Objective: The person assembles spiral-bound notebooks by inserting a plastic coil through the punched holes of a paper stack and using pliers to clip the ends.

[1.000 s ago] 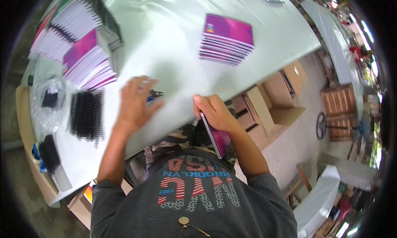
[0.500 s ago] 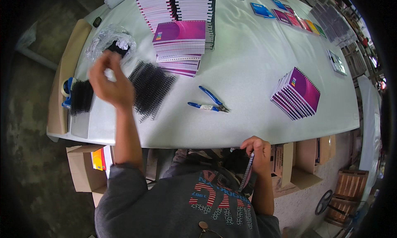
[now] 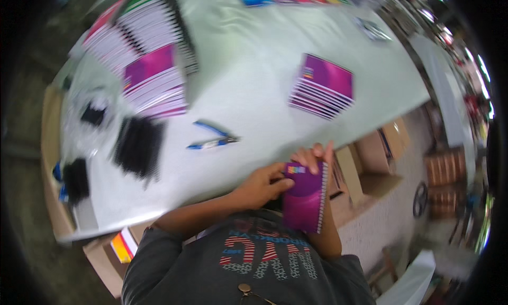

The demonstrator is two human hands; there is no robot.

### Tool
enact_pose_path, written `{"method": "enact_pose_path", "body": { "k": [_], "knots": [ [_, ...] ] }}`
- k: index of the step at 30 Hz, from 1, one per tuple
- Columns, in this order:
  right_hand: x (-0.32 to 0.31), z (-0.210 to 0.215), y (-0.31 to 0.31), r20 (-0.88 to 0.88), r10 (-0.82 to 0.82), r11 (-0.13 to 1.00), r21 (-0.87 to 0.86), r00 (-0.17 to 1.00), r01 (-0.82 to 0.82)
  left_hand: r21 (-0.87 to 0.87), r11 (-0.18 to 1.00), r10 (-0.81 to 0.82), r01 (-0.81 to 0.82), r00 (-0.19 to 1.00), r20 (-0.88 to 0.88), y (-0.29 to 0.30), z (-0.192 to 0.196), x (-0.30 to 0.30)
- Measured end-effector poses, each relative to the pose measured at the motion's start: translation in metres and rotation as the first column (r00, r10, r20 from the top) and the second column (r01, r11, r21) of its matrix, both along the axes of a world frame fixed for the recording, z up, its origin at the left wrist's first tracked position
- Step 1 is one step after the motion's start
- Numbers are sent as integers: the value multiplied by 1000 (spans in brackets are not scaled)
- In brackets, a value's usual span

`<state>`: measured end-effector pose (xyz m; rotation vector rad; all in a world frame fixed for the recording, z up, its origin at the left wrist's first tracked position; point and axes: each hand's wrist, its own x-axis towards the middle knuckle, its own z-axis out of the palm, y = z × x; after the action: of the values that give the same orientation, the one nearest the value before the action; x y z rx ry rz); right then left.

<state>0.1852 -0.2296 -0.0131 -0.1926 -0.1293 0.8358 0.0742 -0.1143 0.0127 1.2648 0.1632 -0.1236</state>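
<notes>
A small purple spiral notebook (image 3: 302, 202) is in front of my chest, by the table's near edge, its cover in sight and its coil along the right side. My right hand (image 3: 315, 158) holds it at the top, with fingers over the upper edge. My left hand (image 3: 263, 187) pinches its upper left edge, thumb against the cover. On the table beyond lie blue-handled cutting pliers (image 3: 216, 137), jaws pointing right. A stack of bound purple notebooks (image 3: 324, 85) stands farther off to the right.
Black spiral coils (image 3: 138, 147) lie at left, near a clear plastic bag (image 3: 87, 117) and another coil bundle (image 3: 76, 182). Behind are purple-covered page stacks (image 3: 153, 82) and taller notebook stacks (image 3: 145, 24). Open cardboard boxes (image 3: 365, 164) stand below the table's right edge.
My left hand has come from beside the plastic bag and coils to the notebook. The notebook has turned from edge-on to cover-up in my right hand. The whole view has swung rightward.
</notes>
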Motion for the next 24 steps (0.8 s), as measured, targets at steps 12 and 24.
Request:
{"method": "enact_pose_path", "body": {
  "k": [12, 24],
  "knots": [
    [68, 78, -39, 596, -237, 729, -413, 767, 546, 341, 900, 134, -271, 918, 374, 42, 81, 119],
    [137, 75, 15, 835, -337, 234, -374, 435, 898, 296, 765, 456, -572, 806, 378, 69, 88, 193]
  ]
}}
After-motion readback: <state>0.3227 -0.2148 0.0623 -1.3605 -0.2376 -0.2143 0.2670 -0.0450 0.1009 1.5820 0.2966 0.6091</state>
